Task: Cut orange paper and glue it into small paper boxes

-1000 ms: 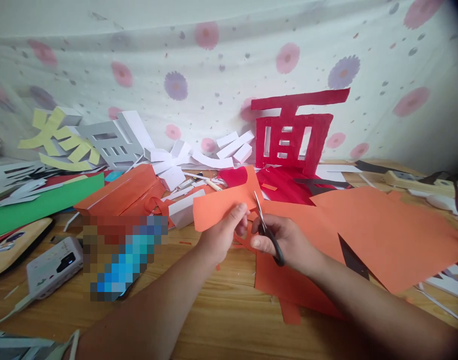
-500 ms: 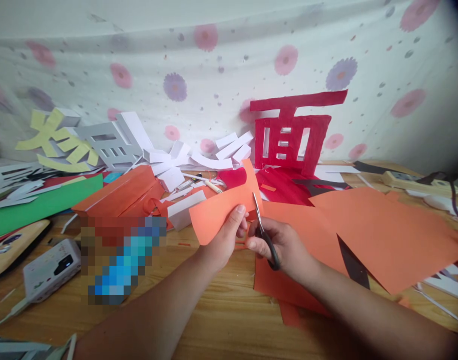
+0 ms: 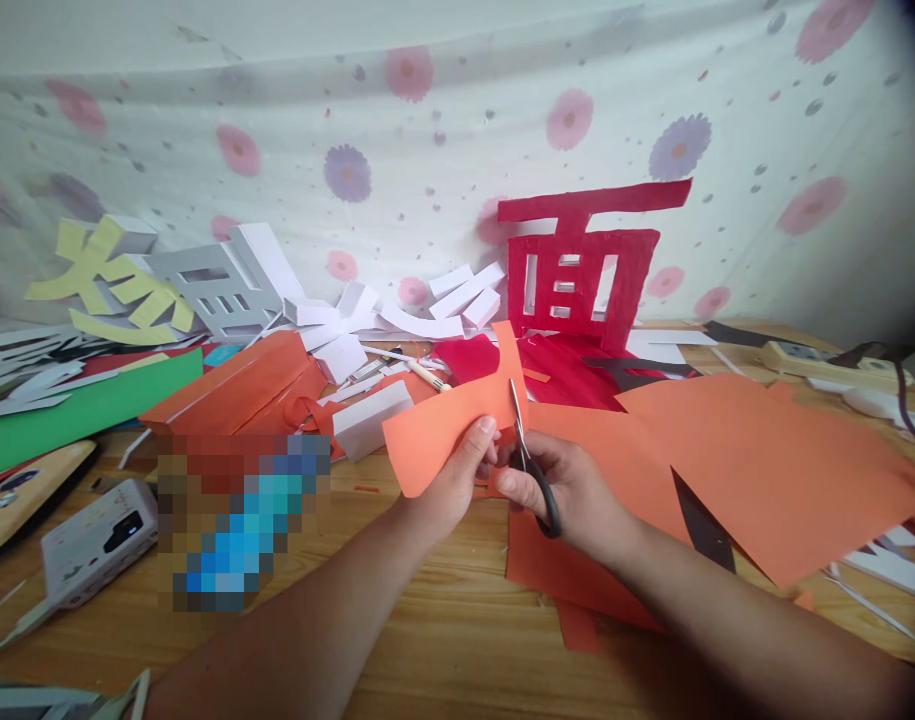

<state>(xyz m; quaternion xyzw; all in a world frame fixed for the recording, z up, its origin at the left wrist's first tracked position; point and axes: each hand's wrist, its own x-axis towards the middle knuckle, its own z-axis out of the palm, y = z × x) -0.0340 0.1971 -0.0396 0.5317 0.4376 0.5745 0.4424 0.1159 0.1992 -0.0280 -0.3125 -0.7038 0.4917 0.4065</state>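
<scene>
Nearest me, I see a wooden table (image 3: pixel 427 640) with visible grain. Over it, I have the left hand (image 3: pixel 453 475) pinching a piece of paper (image 3: pixel 438 425) and the right hand (image 3: pixel 566 475) gripping black-handled scissors (image 3: pixel 530 465), their blades at the paper's right edge. The paper is plain orange, a broad band with a narrower arm curving upward. Larger orange sheets (image 3: pixel 764 470) spread to the right. Farther back, a red cut-out (image 3: pixel 588 215) stands before a flowered curtain (image 3: pixel 457 130).
</scene>
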